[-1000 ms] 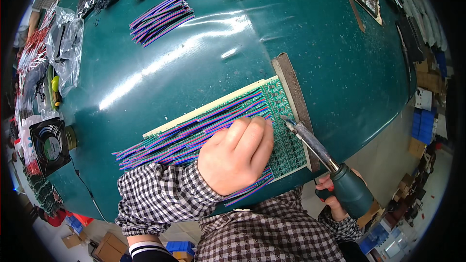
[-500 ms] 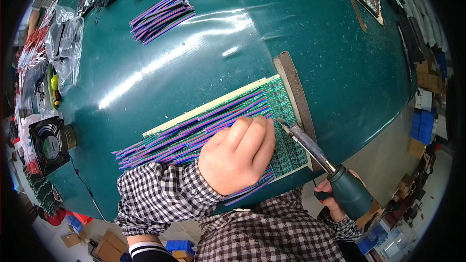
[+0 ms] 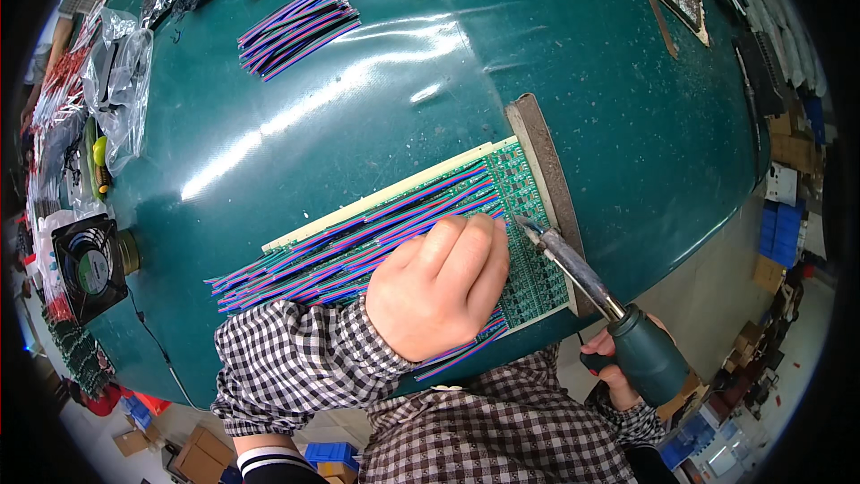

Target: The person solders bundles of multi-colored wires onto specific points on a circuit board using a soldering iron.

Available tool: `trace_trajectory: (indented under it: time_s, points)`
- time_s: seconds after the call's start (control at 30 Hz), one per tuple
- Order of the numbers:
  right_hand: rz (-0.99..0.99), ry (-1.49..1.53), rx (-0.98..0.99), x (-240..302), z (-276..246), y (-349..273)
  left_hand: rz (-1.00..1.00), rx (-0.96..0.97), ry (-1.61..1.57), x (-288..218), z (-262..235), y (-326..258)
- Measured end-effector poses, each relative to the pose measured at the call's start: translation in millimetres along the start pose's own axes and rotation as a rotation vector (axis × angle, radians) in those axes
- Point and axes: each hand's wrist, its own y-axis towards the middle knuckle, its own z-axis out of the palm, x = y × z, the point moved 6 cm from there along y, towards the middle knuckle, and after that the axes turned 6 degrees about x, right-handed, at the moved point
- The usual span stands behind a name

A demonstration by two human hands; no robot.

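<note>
- We see bright overhead-looking light glare off the green tabletop, its white streak toward eleven o'clock.
- We find the centre fairly sharp.
- Fisheye curvature bends our edges, blackened at three and nine.

I saw the green-handled metal soldering iron retreat slightly this half-second. Its tip sits nearer the right edge of the green circuit board.

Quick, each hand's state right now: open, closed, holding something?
Left hand: curled over the wires; whether it grips any is hidden.
Right hand: closed, holding the soldering iron.
</note>
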Motion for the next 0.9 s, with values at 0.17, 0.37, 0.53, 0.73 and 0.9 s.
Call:
trace_trajectory:
  time_s: [0.17, 0.37, 0.53, 0.73, 0.9]
  points:
    - [0.001, 0.013, -0.049, 8, 0, 2, 0.055, -0.064, 0.045, 2, 4, -3]
    - [0.026, 0.07, -0.085, 12, 3, 5, 0.044, -0.06, 0.054, 1, 6, -3]
    - [0.018, 0.033, -0.046, 8, 1, 2, 0.026, -0.037, 0.03, -1, 0, 0]
    - [0.017, 0.04, -0.026, 6, 2, 2, -0.004, -0.005, -0.002, -1, 0, 0]
    - [0.011, -0.001, -0.016, 7, 2, 2, 0.005, 0.011, -0.012, -1, 0, 0]
